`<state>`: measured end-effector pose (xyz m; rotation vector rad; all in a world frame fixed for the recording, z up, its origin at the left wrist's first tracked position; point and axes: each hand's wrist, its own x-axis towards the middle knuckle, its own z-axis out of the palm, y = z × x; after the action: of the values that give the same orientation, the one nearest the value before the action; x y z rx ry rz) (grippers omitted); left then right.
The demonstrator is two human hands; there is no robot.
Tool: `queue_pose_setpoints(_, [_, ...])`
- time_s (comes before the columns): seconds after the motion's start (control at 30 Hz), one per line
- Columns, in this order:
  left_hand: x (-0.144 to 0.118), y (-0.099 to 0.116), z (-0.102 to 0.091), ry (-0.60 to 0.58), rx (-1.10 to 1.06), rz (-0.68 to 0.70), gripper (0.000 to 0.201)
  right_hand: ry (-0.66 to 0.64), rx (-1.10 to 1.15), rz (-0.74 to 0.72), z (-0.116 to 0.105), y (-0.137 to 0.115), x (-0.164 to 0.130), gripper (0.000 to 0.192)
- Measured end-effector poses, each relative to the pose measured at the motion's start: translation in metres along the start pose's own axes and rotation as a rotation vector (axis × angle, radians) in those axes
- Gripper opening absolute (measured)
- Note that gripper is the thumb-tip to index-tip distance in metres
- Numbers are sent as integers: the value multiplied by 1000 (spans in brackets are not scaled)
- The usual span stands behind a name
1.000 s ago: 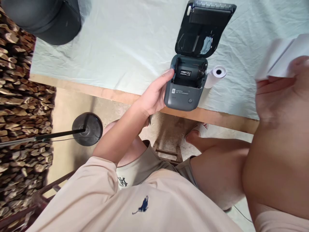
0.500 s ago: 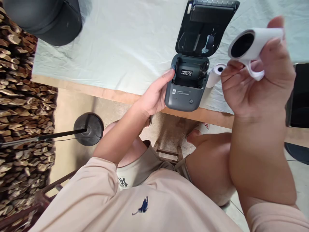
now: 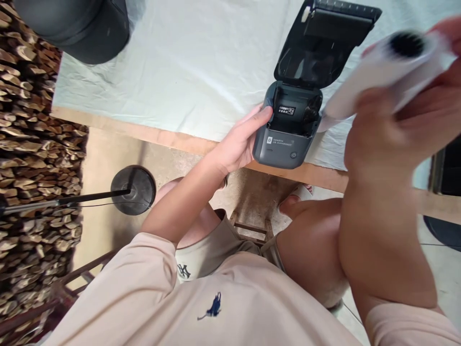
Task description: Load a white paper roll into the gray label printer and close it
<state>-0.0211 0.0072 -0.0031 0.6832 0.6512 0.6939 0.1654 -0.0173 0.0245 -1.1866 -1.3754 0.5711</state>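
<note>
The right hand [image 3: 401, 132] has a grip on the blurred paper roll [image 3: 372, 72], upper right of the frame, long axis seemingly slanting down-left towards the open printer [image 3: 281, 149], which the left hand [image 3: 241, 142] clasps by its left edge

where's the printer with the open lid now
In the head view, the printer is right of centre by the near edge of the table, held in the left hand, with the right hand to its right.
</note>
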Motion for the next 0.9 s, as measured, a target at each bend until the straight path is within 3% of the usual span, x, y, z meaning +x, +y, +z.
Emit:
queue_pose_setpoints(0.07, [-1, 0, 3, 29, 8, 9, 28, 14, -149, -159, 7, -1, -7, 29])
queue_pose_setpoints(0.17, [-2, 1, 6, 30, 26, 32, 24, -66, -453, -328, 11, 4, -12, 25])
queue_pose_setpoints(0.27, [-3, 1, 7, 7, 55, 37, 25, -107, -647, -299, 11, 7, -10, 20])
queue_pose_setpoints(0.4, [-3, 1, 6, 40, 53, 17, 29, -156, -634, -230, 9, 5, -9, 17])
queue_pose_setpoints(0.53, [-2, 1, 5, 28, 33, 24, 27, -110, -633, -322, 7, 5, -12, 11])
queue_pose_setpoints(0.73, [-1, 0, 4, 24, 19, 44, 27, -121, -623, -364, 9, 8, -16, 16])
queue_pose_setpoints(0.9, [-1, -1, 0, -43, -42, 45, 28, -91, -530, -532, 14, 4, -19, 10])
